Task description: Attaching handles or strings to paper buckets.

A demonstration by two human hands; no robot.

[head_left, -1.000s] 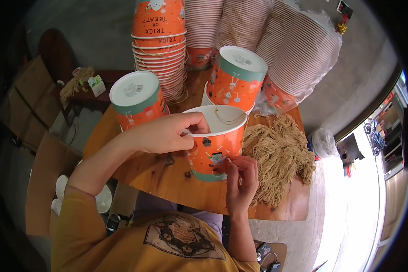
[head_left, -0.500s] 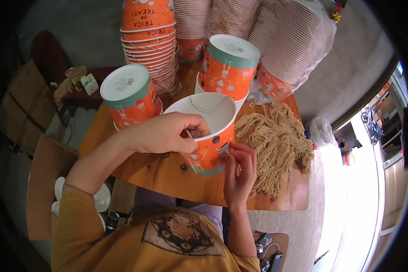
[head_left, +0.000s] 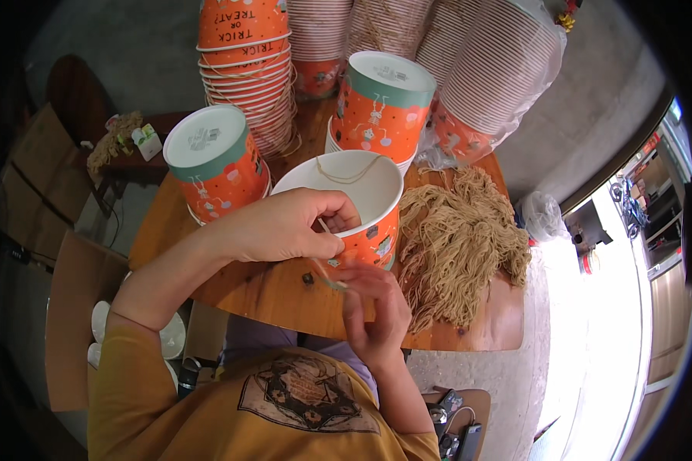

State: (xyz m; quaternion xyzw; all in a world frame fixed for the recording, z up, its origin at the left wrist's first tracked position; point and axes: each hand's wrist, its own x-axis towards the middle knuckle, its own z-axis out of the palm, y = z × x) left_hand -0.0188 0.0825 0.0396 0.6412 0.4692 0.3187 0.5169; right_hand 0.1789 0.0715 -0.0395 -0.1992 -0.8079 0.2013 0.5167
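We are holding an orange paper bucket (head_left: 361, 211) open-side up at the near middle of the round wooden table (head_left: 231, 284). A thin tan cord (head_left: 347, 175) is draped inside its white wall. Our left hand (head_left: 281, 227) is gripping the near rim, fingers curled over it. Our right hand (head_left: 373, 307) is pinching a cord end (head_left: 329, 278) just below the bucket. A heap of tan cords (head_left: 457, 242) is lying to the right. Two upturned buckets (head_left: 211, 161) are standing behind, with stacks of buckets (head_left: 246, 69) beyond.

Open paper bucket (head_left: 361, 207) on table (head_left: 238, 288), string pile (head_left: 461, 242) right, lidded buckets (head_left: 215, 161) behind, stacks (head_left: 246, 69) farther back.
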